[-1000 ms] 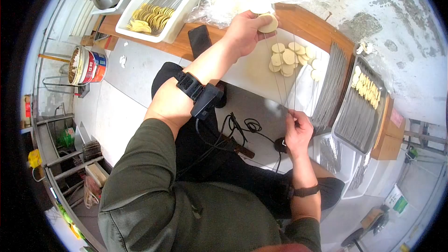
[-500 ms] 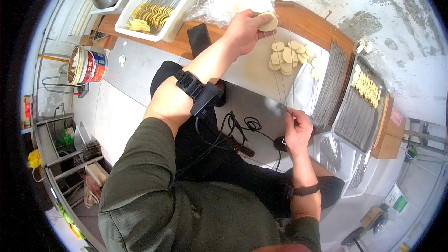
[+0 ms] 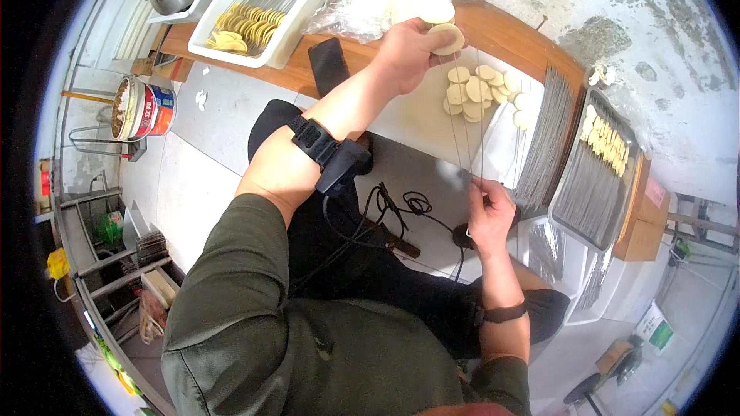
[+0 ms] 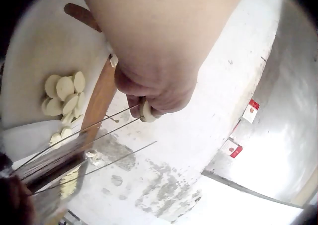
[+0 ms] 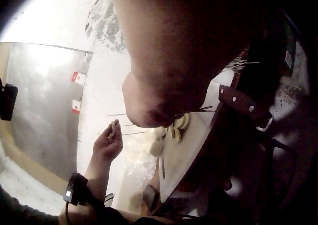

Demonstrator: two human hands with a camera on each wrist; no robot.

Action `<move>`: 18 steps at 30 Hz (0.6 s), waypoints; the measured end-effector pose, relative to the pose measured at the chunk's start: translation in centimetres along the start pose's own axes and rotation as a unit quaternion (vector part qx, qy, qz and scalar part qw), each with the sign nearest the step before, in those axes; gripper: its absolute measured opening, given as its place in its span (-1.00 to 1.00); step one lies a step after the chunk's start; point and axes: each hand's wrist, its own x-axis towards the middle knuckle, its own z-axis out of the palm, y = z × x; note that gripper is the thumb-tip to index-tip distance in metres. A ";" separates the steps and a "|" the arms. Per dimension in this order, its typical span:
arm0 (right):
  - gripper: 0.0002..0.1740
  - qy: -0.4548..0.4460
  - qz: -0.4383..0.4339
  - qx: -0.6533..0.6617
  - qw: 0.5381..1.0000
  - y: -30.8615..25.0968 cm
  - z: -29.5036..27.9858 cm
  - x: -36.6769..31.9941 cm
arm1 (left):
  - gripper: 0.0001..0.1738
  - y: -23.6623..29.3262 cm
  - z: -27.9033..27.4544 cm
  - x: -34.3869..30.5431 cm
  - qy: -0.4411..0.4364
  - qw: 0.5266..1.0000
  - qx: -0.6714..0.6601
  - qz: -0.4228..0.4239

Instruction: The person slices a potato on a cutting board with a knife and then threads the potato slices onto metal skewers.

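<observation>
Three skewers (image 4: pixel 117 129), pinched slice (image 4: pixel 146 111), tips wrist-view only

tin can (image 3: pixel 144 108) label, lettering not legible

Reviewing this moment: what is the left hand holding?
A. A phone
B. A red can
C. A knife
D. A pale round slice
D: the left hand pinches a pale round slice at the tips of the thin skewers, whose lower ends the right hand grips.
</observation>
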 end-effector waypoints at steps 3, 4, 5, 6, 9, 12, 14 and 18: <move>-0.86 0.000 0.012 0.000 1.000 -0.1 0.0 -0.1 | -0.68 -0.4 -0.1 0.0 -0.008 1.000 0.017 -0.001; -0.86 0.000 0.015 -0.001 1.000 -0.2 0.0 0.0 | -0.68 -0.5 -0.1 0.0 -0.008 1.000 0.017 -0.001; -0.86 0.000 0.014 -0.001 1.000 -0.3 0.1 0.0 | -0.68 -0.6 -0.1 0.0 -0.008 1.000 0.014 0.003; -0.86 0.004 0.018 -0.002 1.000 -0.3 0.2 0.0 | -0.67 -0.6 0.0 0.0 -0.008 1.000 0.011 0.006; -0.87 0.010 0.018 -0.007 1.000 -0.5 0.1 0.1 | -0.66 -0.5 0.1 0.0 0.004 1.000 0.016 0.006; -0.87 0.009 0.020 -0.010 1.000 -0.3 0.2 0.1 | -0.65 -0.5 0.0 0.0 0.001 1.000 0.014 0.009; -0.87 0.006 0.026 -0.009 1.000 -0.3 0.2 0.1 | -0.66 -0.6 0.0 -0.1 0.002 1.000 0.015 0.009; -0.87 0.008 0.031 -0.006 0.999 -0.3 0.4 0.1 | -0.69 -0.9 -0.1 0.0 -0.011 1.000 0.019 0.020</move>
